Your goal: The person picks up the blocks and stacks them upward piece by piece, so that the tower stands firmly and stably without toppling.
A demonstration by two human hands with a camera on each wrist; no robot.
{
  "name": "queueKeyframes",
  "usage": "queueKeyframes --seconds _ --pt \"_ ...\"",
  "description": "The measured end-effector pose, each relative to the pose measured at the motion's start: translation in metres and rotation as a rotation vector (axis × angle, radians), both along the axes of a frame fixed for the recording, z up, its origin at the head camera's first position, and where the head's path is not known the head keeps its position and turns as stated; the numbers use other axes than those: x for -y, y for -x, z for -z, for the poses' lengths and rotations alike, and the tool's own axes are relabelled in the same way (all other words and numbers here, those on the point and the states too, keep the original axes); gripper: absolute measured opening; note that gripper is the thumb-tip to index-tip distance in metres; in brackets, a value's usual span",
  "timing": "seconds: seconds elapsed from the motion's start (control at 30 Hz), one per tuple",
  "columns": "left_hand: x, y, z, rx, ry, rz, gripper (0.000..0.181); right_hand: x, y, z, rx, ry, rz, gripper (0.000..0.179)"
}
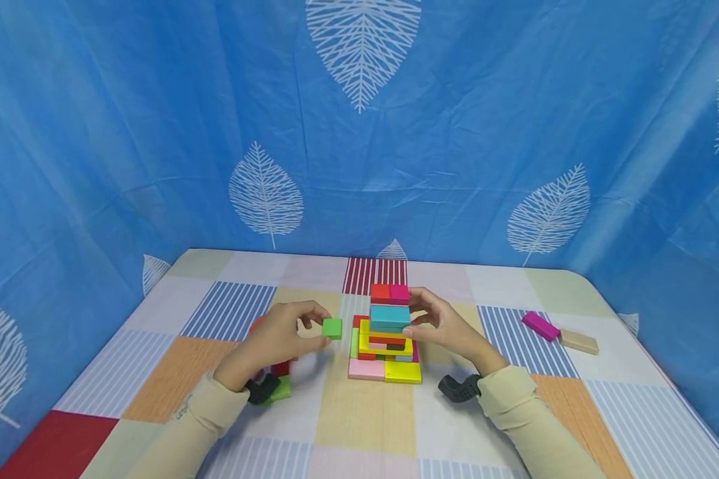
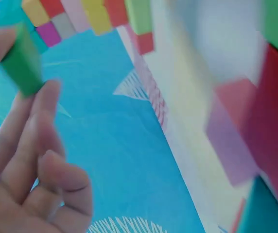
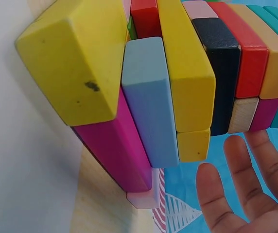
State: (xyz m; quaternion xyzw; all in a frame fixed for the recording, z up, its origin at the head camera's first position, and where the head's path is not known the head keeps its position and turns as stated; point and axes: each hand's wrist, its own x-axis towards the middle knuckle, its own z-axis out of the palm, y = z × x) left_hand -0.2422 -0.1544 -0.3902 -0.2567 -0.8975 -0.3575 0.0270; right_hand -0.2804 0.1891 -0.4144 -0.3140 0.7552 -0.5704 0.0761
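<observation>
My left hand (image 1: 283,336) pinches a small green block (image 1: 332,328) between thumb and fingertips, just left of a tower of coloured blocks (image 1: 389,318). That same green block (image 2: 25,60) is at the upper left in the left wrist view. The tower has a teal layer near its top, with a red block (image 1: 380,293) and a magenta block (image 1: 399,294) above. At the tower's upper right side is my right hand (image 1: 446,326), its thumb by the teal layer. In the right wrist view its fingers (image 3: 243,160) extend with fingertips right at the tower's side.
Loose blocks, among them a light green block (image 1: 280,388), lie partly hidden beneath my left wrist. Further right are a magenta block (image 1: 540,326) and a plain wooden block (image 1: 578,341). The patchwork tablecloth (image 1: 365,416) ends at a blue curtain (image 1: 425,213) behind the tower.
</observation>
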Motion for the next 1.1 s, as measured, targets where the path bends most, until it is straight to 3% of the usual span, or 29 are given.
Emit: queueKeyframes --seconds 0.17,0.33,0.57,0.9,1.1 --pt "-0.013 0.001 -0.007 -0.051 -0.156 -0.046 0.03 0.001 0.0 0.0 0.005 0.003 0.003 0.068" --pt "-0.029 0.002 -0.016 -0.04 -0.253 -0.039 0.032 0.001 0.0 0.0 0.0 0.004 -0.002 0.068" --pt "-0.049 0.004 -0.021 -0.02 -0.242 0.021 0.034 0.001 0.0 0.0 -0.002 0.013 -0.006 0.067" --pt "-0.066 0.006 -0.017 -0.026 -0.243 -0.01 0.034 0.002 -0.001 -0.001 0.012 0.011 0.005 0.067" --pt "-0.073 0.005 -0.014 -0.096 -0.246 -0.04 0.033 0.0 0.0 0.0 -0.005 0.014 0.003 0.066"
